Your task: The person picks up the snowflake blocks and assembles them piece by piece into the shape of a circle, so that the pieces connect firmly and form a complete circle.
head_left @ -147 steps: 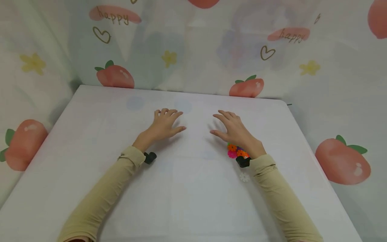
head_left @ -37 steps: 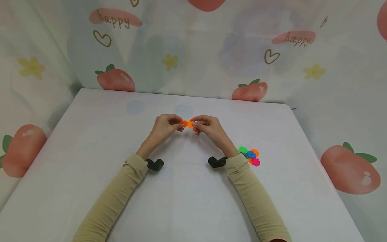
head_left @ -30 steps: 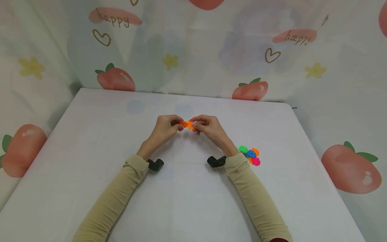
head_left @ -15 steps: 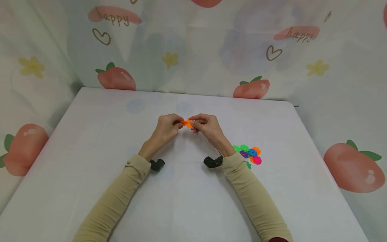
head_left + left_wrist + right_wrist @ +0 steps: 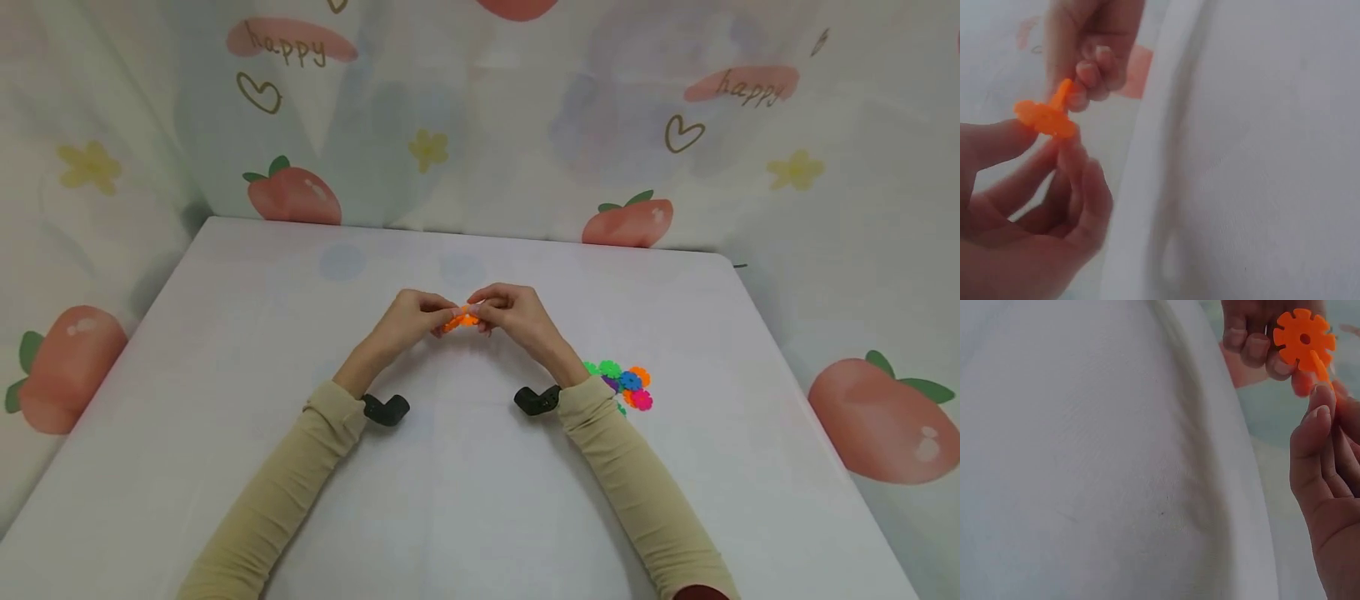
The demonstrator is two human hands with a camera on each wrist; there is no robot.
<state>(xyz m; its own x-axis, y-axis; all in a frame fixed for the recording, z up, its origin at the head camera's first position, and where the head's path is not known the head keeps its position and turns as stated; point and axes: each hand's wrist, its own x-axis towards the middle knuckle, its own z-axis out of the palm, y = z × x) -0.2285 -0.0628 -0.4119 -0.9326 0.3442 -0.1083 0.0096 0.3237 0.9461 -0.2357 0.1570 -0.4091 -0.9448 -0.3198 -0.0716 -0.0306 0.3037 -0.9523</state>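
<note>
Above the white table, my left hand (image 5: 408, 323) pinches an orange notched flower-shaped disc (image 5: 1044, 119) between thumb and fingers. My right hand (image 5: 519, 313) pinches a second orange disc (image 5: 1065, 94) of the same kind. The discs meet edge to edge, slot to slot, standing at an angle to each other. In the right wrist view the left hand's disc (image 5: 1304, 339) shows its round centre hole, while the right hand's disc (image 5: 1321, 365) is seen nearly edge-on. Fingertips cover part of both.
Beside my right forearm lies a small pile of notched discs in green (image 5: 610, 368), blue (image 5: 631, 381), purple, orange and pink (image 5: 642, 400); the sleeve hides part of it. Black wrist cameras (image 5: 387, 410) jut from both cuffs. A fruit-printed curtain surrounds the white table (image 5: 450, 500).
Both hands were spread and holding nothing several seconds ago; now each pinches an orange disc. Over the last second the discs have come closer together and the left one has tilted.
</note>
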